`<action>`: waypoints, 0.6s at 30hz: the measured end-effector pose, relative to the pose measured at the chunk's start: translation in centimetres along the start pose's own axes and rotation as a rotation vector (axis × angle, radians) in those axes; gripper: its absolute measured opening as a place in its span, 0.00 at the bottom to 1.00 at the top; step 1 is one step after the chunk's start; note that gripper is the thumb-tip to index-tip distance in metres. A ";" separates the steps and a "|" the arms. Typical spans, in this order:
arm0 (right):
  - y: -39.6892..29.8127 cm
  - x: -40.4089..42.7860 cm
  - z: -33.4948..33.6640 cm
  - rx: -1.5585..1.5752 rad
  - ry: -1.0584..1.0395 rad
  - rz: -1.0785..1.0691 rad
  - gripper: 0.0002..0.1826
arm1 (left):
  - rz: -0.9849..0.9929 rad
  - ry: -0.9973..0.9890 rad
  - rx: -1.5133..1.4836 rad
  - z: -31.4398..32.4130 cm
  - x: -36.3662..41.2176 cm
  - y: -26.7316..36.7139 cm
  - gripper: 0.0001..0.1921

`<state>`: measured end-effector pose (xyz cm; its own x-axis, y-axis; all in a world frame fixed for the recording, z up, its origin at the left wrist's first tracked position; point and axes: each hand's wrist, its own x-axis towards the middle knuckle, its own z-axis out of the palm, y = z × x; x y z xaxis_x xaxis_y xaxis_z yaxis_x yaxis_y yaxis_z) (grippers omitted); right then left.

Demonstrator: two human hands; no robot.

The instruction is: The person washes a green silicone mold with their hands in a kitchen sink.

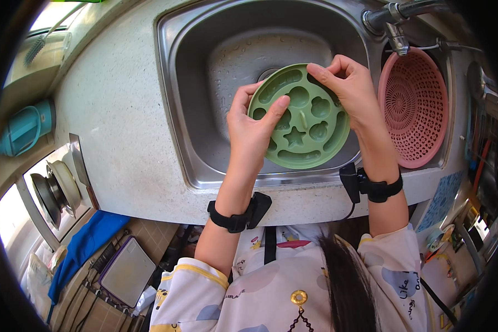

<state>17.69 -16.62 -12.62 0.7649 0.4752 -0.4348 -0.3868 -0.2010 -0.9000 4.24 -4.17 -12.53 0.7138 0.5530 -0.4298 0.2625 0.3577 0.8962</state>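
Observation:
Over the stainless steel sink (232, 120) I hold a round green mould (301, 151) with shaped recesses, among them a star, rounded figures and curved slots near the rim. My left hand (253, 112) grips its left side, the thumb lying across the face and the fingers behind. At the upper right rim is my right hand (348, 85), its thumb and fingers pinching the edge. A short pale green piece (303, 119) stands out near the mould's middle. The mould is tilted and partly covers the drain (269, 73).
A pink plastic colander (415, 108) leans in the smaller basin at right, below the metal faucet (396, 37). On the left of the speckled counter (120, 103) lies a cleaver (81, 162). Beyond it are stacked pans (58, 189) and a turquoise jug (27, 128).

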 end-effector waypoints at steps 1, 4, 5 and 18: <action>0.1 0.1 -0.1 0.000 0.001 0.000 0.15 | 0.000 -0.001 0.000 0.0 0.0 0.0 0.21; 0.3 0.1 -0.3 -0.028 -0.050 -0.022 0.11 | 0.034 0.020 -0.064 -0.1 0.0 0.3 0.22; 0.1 -0.2 -0.3 0.061 -0.076 -0.009 0.10 | 0.012 0.043 -0.123 -0.2 0.1 0.5 0.23; 1.3 -3.8 0.1 0.156 -0.088 0.177 0.25 | 0.111 0.301 -0.294 -3.3 2.4 1.2 0.19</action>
<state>14.25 -18.57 -12.12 0.6330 0.5185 -0.5749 -0.5910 -0.1560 -0.7915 4.19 0.08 -12.83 0.4944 0.7796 -0.3845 -0.0321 0.4584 0.8882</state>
